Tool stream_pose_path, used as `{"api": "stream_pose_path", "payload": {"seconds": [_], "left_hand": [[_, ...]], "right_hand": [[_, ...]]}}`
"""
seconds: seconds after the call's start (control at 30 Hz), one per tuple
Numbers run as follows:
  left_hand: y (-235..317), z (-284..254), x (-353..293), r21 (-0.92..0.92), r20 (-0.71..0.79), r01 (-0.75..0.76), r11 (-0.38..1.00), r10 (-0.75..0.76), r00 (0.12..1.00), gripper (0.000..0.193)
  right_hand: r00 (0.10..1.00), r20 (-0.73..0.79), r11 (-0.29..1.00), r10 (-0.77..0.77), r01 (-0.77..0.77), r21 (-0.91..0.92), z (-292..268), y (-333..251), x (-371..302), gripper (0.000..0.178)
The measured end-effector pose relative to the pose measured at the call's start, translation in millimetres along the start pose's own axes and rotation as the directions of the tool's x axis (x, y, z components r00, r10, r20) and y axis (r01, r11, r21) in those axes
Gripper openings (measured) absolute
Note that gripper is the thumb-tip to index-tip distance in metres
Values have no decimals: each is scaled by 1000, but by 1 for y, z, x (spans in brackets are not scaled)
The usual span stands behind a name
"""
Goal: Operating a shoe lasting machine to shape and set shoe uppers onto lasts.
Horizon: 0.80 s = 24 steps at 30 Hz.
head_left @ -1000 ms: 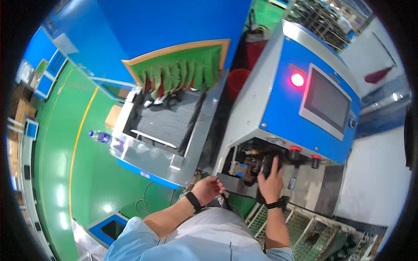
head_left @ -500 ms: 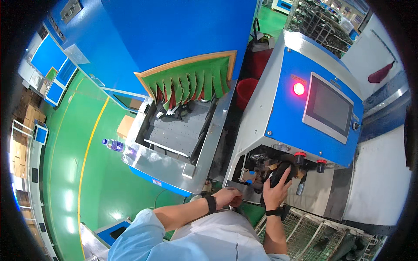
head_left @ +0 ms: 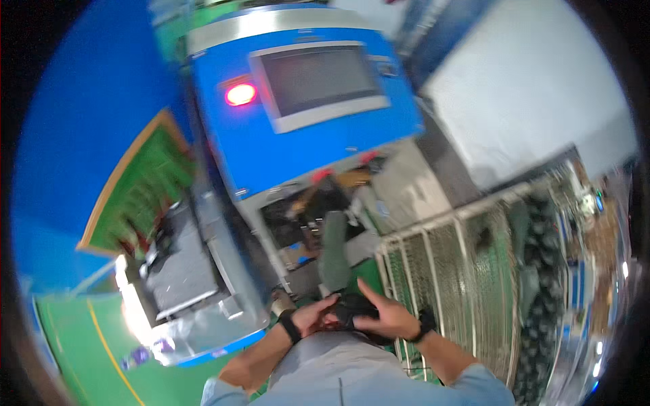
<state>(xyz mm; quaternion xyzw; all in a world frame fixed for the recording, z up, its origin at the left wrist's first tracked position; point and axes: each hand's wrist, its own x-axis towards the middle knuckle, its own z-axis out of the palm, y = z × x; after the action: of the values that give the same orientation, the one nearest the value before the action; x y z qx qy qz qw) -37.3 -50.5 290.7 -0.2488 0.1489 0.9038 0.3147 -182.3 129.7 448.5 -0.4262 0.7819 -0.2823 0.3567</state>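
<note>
Close to my body, both hands are on a black shoe (head_left: 353,308), blurred and partly covered by my fingers. My left hand (head_left: 314,317) closes on its left side, fingertips against the dark material. From the right, my right hand (head_left: 393,318) grips it with the fingers over it and the thumb raised. A grey-green foot-shaped form (head_left: 333,252) points up from just beyond the shoe toward the machine's opening (head_left: 298,227); whether it joins the shoe, I cannot tell. Above that opening stands the blue machine (head_left: 325,152) with a dark screen (head_left: 318,78) and a lit red lamp (head_left: 241,95).
At the right is a white wire rack (head_left: 433,271) with dark grey-green pieces (head_left: 528,271) beside it. A metal conveyor tray (head_left: 179,267) under a green strip curtain (head_left: 139,193) lies left. A plastic bottle (head_left: 135,357) is on its near end.
The view has swung right, so the machines sit further left. My right hand has drawn the black shoe from the opening back to my body, where my left hand has joined it.
</note>
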Motion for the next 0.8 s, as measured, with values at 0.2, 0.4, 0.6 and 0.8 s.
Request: {"api": "stream_pose_path", "payload": {"seconds": [0.2,0.4,0.6,0.8], "left_hand": [[-23,1,-10,505,-272,-213,836,388,880,42],[-1,75,-96,988,33,-135,73,756,653,42],[-4,128,-71,954,-44,-170,248,675,736,38],[-47,146,19,804,-163,-339,489,729,665,70]], "right_hand": [[976,-73,401,205,-16,916,81,83,131,86],[939,-289,540,186,148,829,9,27,51,76],[565,-729,893,385,-30,449,-44,125,-100,77],[-55,-738,548,673,-634,546,-99,262,-215,65]]}}
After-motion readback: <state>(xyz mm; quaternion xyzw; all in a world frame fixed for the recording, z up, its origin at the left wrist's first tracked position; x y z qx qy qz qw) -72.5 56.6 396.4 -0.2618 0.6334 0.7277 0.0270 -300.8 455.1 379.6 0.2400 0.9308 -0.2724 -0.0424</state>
